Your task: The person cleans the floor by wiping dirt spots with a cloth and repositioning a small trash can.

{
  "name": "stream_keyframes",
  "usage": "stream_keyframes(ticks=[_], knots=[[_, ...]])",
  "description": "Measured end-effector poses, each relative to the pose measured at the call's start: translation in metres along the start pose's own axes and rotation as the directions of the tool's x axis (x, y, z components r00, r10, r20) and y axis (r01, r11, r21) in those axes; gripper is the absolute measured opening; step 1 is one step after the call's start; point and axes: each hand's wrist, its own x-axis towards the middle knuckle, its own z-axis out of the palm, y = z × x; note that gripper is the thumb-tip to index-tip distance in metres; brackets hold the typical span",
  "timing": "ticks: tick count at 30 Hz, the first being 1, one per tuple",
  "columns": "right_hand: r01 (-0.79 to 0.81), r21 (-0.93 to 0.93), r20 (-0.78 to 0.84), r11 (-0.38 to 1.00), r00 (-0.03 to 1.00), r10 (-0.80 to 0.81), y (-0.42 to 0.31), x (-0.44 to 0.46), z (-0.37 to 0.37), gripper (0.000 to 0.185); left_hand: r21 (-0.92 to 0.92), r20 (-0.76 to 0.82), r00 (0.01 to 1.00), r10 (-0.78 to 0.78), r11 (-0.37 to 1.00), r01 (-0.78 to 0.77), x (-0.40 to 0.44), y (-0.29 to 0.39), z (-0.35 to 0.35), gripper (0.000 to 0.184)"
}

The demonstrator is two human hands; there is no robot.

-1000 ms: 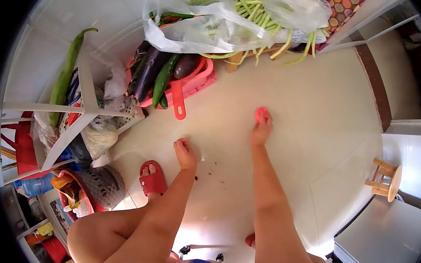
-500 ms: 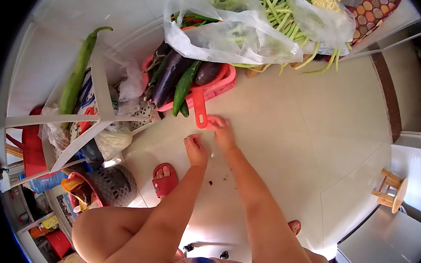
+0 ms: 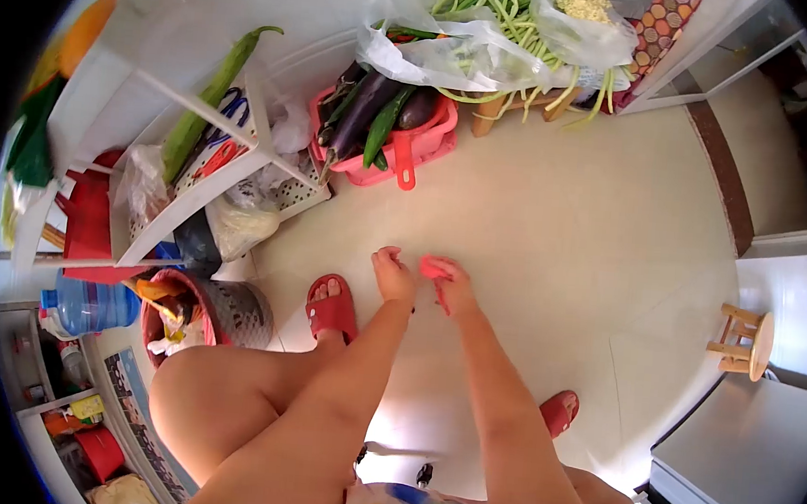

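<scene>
My right hand [image 3: 457,289] is closed around a small pinkish-red thing [image 3: 433,268]; its kind I cannot make out. Just to its left, a short gap away, my left hand [image 3: 393,275] has its fingers curled in, and what they hold, if anything, is hidden. Both hands hang over the tiled floor [image 3: 557,226]. Beyond them stands a pink basket [image 3: 381,170] with a slotted red handle [image 3: 405,162]. In it lie a long dark eggplant [image 3: 365,112], a rounder eggplant [image 3: 419,109] and green cucumbers [image 3: 384,127].
Clear plastic bags [image 3: 466,60] and long green beans [image 3: 502,18] lie on a low wooden stool behind. At left are a rack [image 3: 259,160] with a long green gourd [image 3: 211,104], and a waste bin [image 3: 242,315]. A small wooden stool [image 3: 747,343] stands at right.
The view has shifted, so basket and rack appear higher and further right. Both hands have drawn back from the basket handle and lie slightly further apart. The pinkish-red thing shows more clearly in my right hand.
</scene>
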Motion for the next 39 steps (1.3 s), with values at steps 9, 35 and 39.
stream_keyframes(ticks=[9, 35, 39], knots=[[0.005, 0.317, -0.332, 0.948, 0.937, 0.106, -0.045, -0.105, -0.047, 0.043, -0.004, 0.157, 0.987, 0.042, 0.999, -0.042, -0.094, 0.05, -0.02, 0.027], [0.377, 0.276, -0.535, 0.884, 0.824, -0.185, -0.114, -0.304, 0.015, 0.042, -0.3, 0.184, 0.982, 0.035, 0.954, 0.022, -0.196, 0.108, -0.192, 0.027], [0.361, 0.272, -0.564, 0.892, 0.811, -0.156, -0.108, -0.297, 0.021, 0.042, -0.28, 0.169, 0.986, 0.01, 0.959, 0.038, -0.183, 0.09, -0.201, 0.027]])
